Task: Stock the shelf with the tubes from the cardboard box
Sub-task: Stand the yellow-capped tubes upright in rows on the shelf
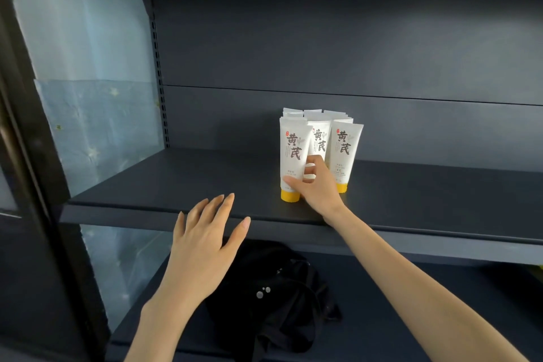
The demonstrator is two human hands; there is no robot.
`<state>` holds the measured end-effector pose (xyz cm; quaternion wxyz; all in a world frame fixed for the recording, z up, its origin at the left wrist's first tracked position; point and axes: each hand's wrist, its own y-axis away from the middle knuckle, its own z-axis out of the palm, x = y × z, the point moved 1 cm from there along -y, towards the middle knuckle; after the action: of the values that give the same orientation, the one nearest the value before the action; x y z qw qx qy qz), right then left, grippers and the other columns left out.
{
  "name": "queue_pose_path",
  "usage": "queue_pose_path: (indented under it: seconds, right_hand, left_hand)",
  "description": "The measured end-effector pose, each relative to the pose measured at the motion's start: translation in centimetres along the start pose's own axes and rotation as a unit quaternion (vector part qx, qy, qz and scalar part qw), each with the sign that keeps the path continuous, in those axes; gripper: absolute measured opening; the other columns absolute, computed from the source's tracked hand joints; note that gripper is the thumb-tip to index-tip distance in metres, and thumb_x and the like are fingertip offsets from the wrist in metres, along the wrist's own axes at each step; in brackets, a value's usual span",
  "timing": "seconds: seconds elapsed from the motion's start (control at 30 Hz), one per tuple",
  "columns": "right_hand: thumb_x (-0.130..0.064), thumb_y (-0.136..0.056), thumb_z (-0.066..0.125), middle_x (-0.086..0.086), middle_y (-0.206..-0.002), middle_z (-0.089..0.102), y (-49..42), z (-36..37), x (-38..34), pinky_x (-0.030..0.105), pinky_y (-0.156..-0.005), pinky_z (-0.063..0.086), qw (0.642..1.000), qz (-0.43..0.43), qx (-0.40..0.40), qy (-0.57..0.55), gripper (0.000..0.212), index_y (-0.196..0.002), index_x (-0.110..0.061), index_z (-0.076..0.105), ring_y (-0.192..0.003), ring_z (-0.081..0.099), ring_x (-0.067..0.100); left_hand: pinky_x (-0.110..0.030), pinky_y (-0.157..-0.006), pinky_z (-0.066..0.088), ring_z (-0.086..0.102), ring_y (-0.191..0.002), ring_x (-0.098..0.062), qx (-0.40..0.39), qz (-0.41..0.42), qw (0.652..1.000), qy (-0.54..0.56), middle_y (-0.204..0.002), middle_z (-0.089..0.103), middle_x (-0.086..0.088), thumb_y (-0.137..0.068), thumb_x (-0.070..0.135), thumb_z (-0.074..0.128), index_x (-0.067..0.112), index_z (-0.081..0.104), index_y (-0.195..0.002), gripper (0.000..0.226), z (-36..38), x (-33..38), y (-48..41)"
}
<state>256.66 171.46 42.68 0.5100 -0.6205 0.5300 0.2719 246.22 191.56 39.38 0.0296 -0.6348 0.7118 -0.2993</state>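
right grip (318, 185) pinches the upright front-left tube (293, 150) low down, from its right, on the shelf (176, 179); left grip (202, 238) hovers released, nearer, well left.

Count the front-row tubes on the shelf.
3, standing cap-down: left tube, pinched by the right hand; middle tube; right tube. More tube tops behind, count unclear.
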Motion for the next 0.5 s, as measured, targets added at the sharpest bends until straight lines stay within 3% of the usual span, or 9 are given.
queue_pose_path:
  seconds: [0.13,0.27,0.37,0.5]
  right_hand:
    - [-0.022,-0.083,0.072,0.007,-0.127,0.055,-0.1,0.2,-0.3,0.032,-0.088,0.052,1.000,-0.002,0.004,0.025,0.051,-0.123,-0.011,0.042,-0.112,0.058,0.022]
    - [-0.023,-0.083,0.072,0.006,-0.127,0.056,-0.2,0.2,-0.1,0.031,-0.087,0.051,0.999,0.001,0.006,0.036,0.051,-0.123,-0.011,0.043,-0.111,0.058,0.021]
    - [-0.025,-0.083,0.072,0.002,-0.118,0.058,-0.1,-0.1,0.1,0.023,-0.079,0.051,0.999,0.005,0.001,0.041,0.046,-0.118,-0.012,0.047,-0.107,0.059,0.018]
    - [-0.031,-0.086,0.068,-0.003,-0.110,0.057,1.1,-2.1,0.1,0.014,-0.069,0.044,0.999,-0.009,0.017,0.040,0.038,-0.115,-0.015,0.050,-0.102,0.056,0.014]
  left_hand:
    - [-0.038,-0.117,0.006,0.011,-0.144,-0.009,-0.014,0.000,1.000,0.010,-0.154,0.022,0.013,-0.066,0.074,-0.008,0.032,0.013,-0.149,0.096,-0.1,0.4,0.2]
    - [-0.037,-0.117,0.007,0.013,-0.143,-0.010,-0.019,0.010,1.000,0.015,-0.154,0.023,0.012,-0.067,0.071,-0.007,0.032,0.015,-0.149,0.093,0.3,0.8,0.3]
    - [-0.037,-0.117,0.010,0.017,-0.143,-0.011,-0.016,0.021,0.999,0.022,-0.153,0.026,0.010,-0.066,0.076,-0.009,0.030,0.017,-0.149,0.098,0.4,1.2,0.2]
    - [-0.037,-0.117,0.009,0.016,-0.143,-0.011,-0.024,0.033,0.999,0.033,-0.154,0.025,0.010,-0.069,0.068,-0.004,0.030,0.017,-0.149,0.091,0.8,2.0,-0.2]
